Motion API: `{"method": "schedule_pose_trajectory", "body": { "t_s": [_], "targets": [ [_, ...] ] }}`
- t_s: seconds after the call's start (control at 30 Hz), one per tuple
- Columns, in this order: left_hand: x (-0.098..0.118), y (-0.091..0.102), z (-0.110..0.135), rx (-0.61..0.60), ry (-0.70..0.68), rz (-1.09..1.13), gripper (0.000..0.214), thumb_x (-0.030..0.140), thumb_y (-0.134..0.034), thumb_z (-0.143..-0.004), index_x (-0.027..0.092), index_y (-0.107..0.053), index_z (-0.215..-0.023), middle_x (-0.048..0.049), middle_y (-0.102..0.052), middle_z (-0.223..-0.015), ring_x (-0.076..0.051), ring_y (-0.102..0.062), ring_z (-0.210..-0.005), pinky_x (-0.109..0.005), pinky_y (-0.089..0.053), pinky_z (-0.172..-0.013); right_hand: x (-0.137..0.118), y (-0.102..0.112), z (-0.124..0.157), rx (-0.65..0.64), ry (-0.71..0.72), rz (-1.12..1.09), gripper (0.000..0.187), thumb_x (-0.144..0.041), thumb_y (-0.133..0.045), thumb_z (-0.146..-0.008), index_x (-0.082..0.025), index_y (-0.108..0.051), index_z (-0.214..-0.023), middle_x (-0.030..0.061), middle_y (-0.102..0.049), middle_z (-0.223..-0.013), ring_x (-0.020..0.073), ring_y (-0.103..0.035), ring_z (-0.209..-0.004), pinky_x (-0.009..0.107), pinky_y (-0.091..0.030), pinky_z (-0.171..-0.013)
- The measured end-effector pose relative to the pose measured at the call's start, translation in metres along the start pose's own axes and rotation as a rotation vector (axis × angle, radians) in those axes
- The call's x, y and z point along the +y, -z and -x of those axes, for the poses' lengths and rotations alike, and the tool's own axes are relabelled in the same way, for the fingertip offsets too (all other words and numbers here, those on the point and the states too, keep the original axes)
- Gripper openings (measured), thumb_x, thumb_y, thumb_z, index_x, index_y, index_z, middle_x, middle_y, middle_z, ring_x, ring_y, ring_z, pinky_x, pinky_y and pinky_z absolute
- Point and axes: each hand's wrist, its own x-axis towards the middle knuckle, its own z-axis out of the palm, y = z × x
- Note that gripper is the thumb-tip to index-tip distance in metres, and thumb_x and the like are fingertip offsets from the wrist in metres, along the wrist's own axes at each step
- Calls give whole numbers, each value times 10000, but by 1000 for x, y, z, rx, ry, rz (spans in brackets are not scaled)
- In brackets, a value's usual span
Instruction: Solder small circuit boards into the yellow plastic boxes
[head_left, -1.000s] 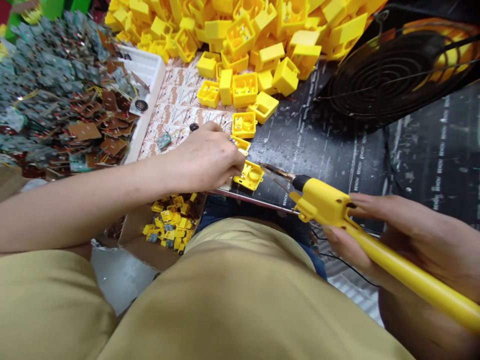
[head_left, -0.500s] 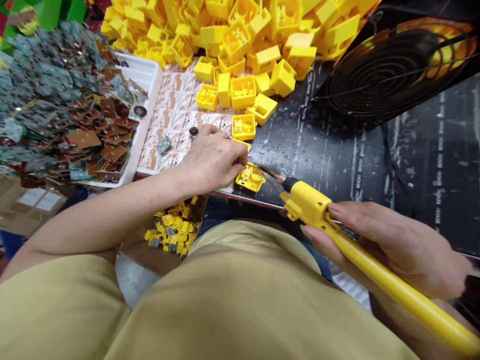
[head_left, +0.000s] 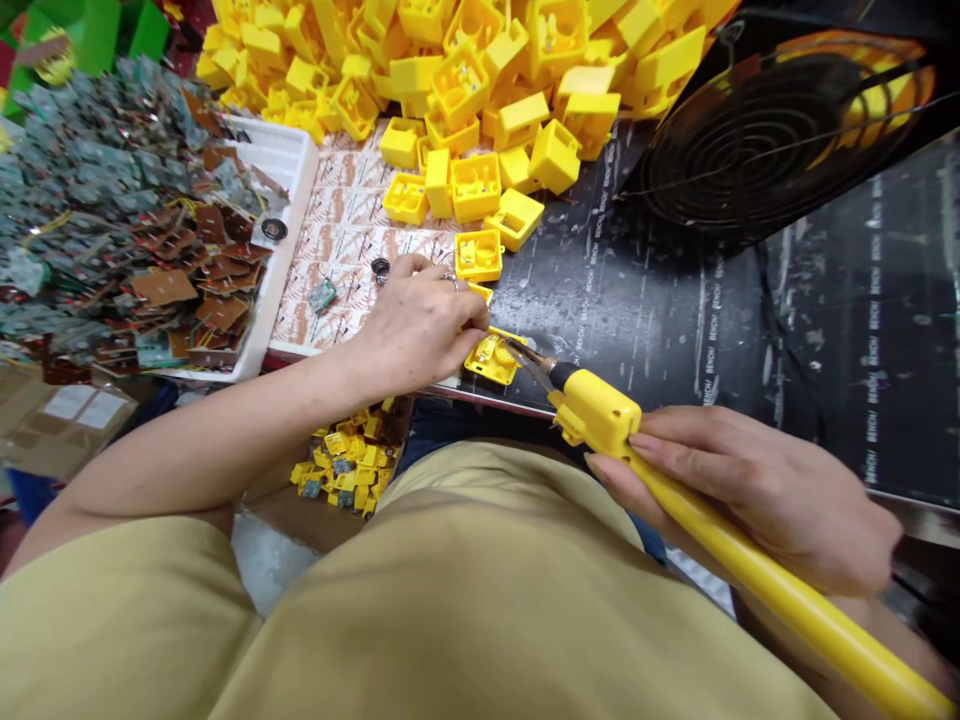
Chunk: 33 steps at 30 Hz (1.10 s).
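Observation:
My right hand point(head_left: 757, 480) is wrapped round a yellow soldering iron point(head_left: 600, 408) with a long handle. Its metal tip reaches over a small open yellow plastic casing point(head_left: 495, 362) at the table's front edge. My left hand point(head_left: 427, 320) curls over the casing's far side, with finger and thumb closed together. Whatever lies between those fingers is hidden. Just beyond them sits another yellow casing point(head_left: 478, 256), its open side facing up. A small round black speaker point(head_left: 381, 268) and a little green circuit board point(head_left: 322, 294) rest to the left of that hand.
A white tray point(head_left: 289, 210) heaped with circuit boards point(head_left: 112, 200) stands at the left. Yellow casings point(head_left: 457, 85) pile up at the back. A black fan point(head_left: 757, 150) is at the back right. Below the table edge, a box holds more yellow parts point(head_left: 352, 458).
My right hand and the soldering iron have shifted slightly left, bringing the tip further over the casing. The whole view has moved a little; my left hand keeps its place by the casing.

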Motion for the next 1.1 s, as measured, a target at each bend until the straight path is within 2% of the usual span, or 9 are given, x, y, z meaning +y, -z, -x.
{"method": "schedule_pose_trajectory", "body": {
  "t_s": [0.2, 0.43, 0.63, 0.73, 0.83, 0.9, 1.0, 1.03, 1.1],
  "targets": [
    [-1, -5, 1, 24, -31, -30, 252, 282, -509, -917, 192, -736, -856, -51, -758, -813, -262, -663, -882, -501, -410, -942, -5, 0, -8, 31, 159, 18, 68, -230, -668, -955, -196, -637, -905, 28, -745, -825, 127, -726, -765, 231, -609, -747],
    [-1, -7, 1, 58, -58, -31, 277, 278, -478, -931, 183, -726, -850, -53, -744, -799, -258, -658, -882, -493, -408, -948, -4, 3, -20, 172, 420, 65, 210, -200, -807, -839, -160, -628, -942, 34, -744, -821, 129, -709, -747, 248, -615, -728],
    [-3, -12, 1, 98, -54, -15, 261, 276, -488, -917, 193, -728, -856, -41, -738, -790, -253, -656, -899, -469, -413, -932, -9, 12, -28, 62, 288, 92, 94, -179, -667, -946, -194, -620, -867, 3, -726, -787, 109, -706, -704, 207, -586, -641],
    [-2, -12, 1, 98, -46, -20, 268, 274, -483, -915, 193, -730, -852, -44, -742, -794, -253, -659, -903, -464, -416, -926, -7, 13, -24, 105, 323, 58, 138, -170, -744, -886, -190, -611, -919, 1, -730, -805, 109, -698, -716, 216, -587, -665],
    [-1, -11, 0, 73, -39, -19, 288, 276, -470, -919, 187, -734, -849, -53, -750, -808, -262, -663, -921, -473, -415, -934, -8, 19, -15, 50, 286, 54, 144, -196, -742, -893, -212, -611, -950, -4, -723, -832, 111, -702, -751, 223, -592, -703],
    [0, -10, -1, 61, -33, -14, 297, 279, -464, -920, 186, -735, -844, -57, -752, -813, -266, -662, -927, -480, -410, -941, -10, 25, -9, 29, 151, 62, 82, -251, -696, -934, -252, -614, -927, -10, -711, -839, 126, -705, -763, 239, -584, -654],
    [0, -10, -1, 66, -33, -7, 282, 277, -476, -912, 202, -736, -831, -48, -746, -802, -260, -657, -923, -479, -405, -945, -2, 25, -2, 124, -201, 83, 84, -321, -714, -919, -287, -639, -905, 5, -708, -862, 160, -689, -705, 277, -538, -522],
    [0, -10, -1, 68, -34, -3, 276, 273, -480, -909, 208, -736, -826, -44, -745, -799, -257, -655, -921, -477, -404, -945, 5, 22, 0, 166, -192, 52, 120, -328, -752, -888, -309, -663, -967, 2, -726, -881, 162, -686, -672, 283, -548, -516],
    [0, -9, -1, 68, -36, 4, 269, 268, -487, -904, 213, -736, -821, -39, -744, -794, -253, -653, -912, -477, -402, -949, 24, 17, 4, 145, 28, -40, 416, -409, -777, -862, -389, -619, -1246, -30, -747, -872, 155, -675, -601, 277, -563, -494]
  ]
}}
